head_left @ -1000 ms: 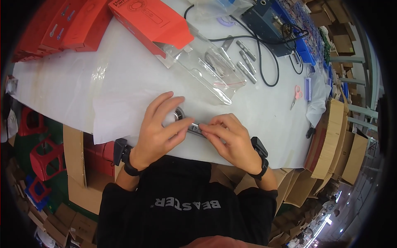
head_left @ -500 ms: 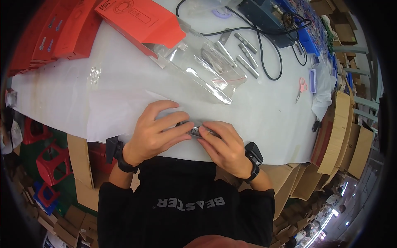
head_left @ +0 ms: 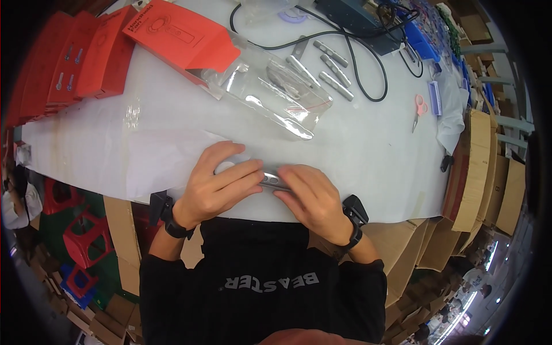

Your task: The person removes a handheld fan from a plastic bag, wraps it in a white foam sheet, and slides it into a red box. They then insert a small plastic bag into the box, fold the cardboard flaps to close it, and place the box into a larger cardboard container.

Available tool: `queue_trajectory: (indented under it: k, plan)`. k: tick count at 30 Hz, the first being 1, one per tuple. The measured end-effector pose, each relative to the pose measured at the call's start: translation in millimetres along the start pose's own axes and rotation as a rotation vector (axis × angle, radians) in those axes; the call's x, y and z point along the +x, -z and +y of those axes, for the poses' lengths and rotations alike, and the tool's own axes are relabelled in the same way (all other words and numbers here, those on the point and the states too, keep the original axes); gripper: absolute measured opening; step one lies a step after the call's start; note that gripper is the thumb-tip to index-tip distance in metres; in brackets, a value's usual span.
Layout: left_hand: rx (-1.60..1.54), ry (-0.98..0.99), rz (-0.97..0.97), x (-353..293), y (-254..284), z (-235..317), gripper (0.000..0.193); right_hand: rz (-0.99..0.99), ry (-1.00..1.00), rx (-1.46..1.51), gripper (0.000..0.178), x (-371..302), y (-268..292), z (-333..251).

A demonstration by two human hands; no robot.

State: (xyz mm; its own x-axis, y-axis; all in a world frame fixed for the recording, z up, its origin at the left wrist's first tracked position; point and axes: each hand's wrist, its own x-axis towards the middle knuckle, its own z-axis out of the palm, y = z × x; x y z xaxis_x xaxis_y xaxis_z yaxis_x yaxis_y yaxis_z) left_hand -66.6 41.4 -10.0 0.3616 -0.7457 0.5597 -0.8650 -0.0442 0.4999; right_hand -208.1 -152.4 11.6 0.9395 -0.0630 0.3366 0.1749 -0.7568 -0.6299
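Head view. Both hands are working close together above the near edge of the white surface [head_left: 379,155]. The left hand [head_left: 214,187] is gripping the left end of a grey handle-shaped piece [head_left: 272,180], its fingers lying across the top; a pale rounded part is showing between those fingers, and whether it belongs to the piece cannot be told. The right hand [head_left: 315,198] is pinching the right end between thumb and fingers, partly covering it. The piece is lying between the two hands, near the middle of the view, its small round markings facing up. Black strapped units [head_left: 355,210] are sitting on both wrists.

A thin white sheet [head_left: 161,167] is lying flat beside and under the left hand. Beyond the hands, clear plastic packaging [head_left: 253,100] is resting next to an open red box [head_left: 178,37], whose flap is pointing toward the right. Loose metallic parts [head_left: 336,86] are lying right of the packaging, near a looping black cable [head_left: 376,100] and a dark bench device [head_left: 359,26]. Pink-handled scissors [head_left: 418,114] are lying at the right, just beside a small purple-blue box [head_left: 434,99]. More red boxes [head_left: 106,54] are standing in a row at the far left.
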Motion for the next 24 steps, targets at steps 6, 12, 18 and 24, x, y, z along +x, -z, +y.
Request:
queue_trajectory:
  k: [6,12,18,24]
  plan:
    - [0.055,-0.059,-0.104,2.1,5.0,-2.9,0.042,0.046,-0.083,-0.063,0.042,-21.6,5.2,9.7]
    - [0.067,-0.042,-0.098,-0.1,3.1,-3.1,0.044,0.092,0.007,-0.211,0.041,-21.5,-4.7,4.9]
    - [0.078,-0.024,-0.067,-0.1,1.2,-0.5,0.032,0.095,-0.049,-0.076,0.042,-22.6,-3.9,8.8]
    - [0.083,-0.034,-0.073,-3.0,0.0,-3.4,0.037,0.068,0.004,-0.251,0.043,-26.6,-4.4,7.1]
